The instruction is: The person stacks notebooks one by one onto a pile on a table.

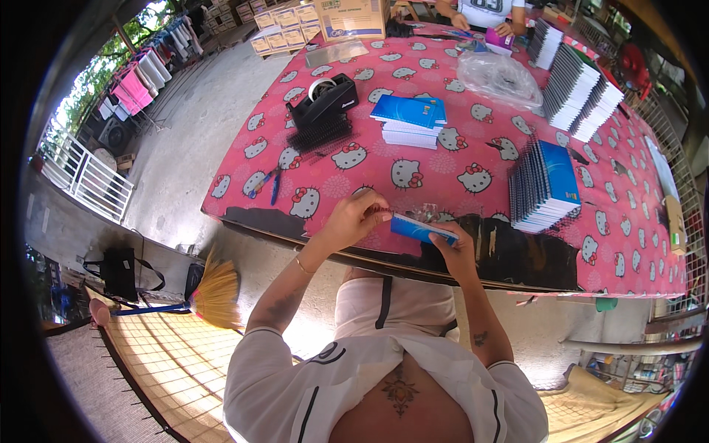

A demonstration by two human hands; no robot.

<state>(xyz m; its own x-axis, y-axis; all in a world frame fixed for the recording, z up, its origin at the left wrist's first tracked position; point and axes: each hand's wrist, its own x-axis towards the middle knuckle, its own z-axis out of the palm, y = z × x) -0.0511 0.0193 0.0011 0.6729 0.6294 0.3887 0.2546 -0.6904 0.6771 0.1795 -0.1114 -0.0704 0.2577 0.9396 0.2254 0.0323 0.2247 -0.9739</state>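
Observation:
A small blue-covered notebook [410,227] is held just above the near table edge. My right hand [456,247] grips its right end, thumb on the cover. At its upper left corner, my left hand [360,216] is closed in a pinch on a thin dark binding coil [380,210] that runs to the notebook's edge. Beyond my hands lies a pile of blue notebooks [408,112] with no coils visible. To the right stands a stack of coil-bound blue notebooks [545,186]. Dark loose coils [320,134] lie in a heap beside the tape dispenser.
A black tape dispenser [323,102] and blue-handled pliers [275,187] rest on the pink cat-print tablecloth [354,155]. A clear plastic bag [499,77] and tall notebook stacks [572,87] sit farther back. Across the table another person [484,16] handles a purple item. A broom [216,292] lies lower left.

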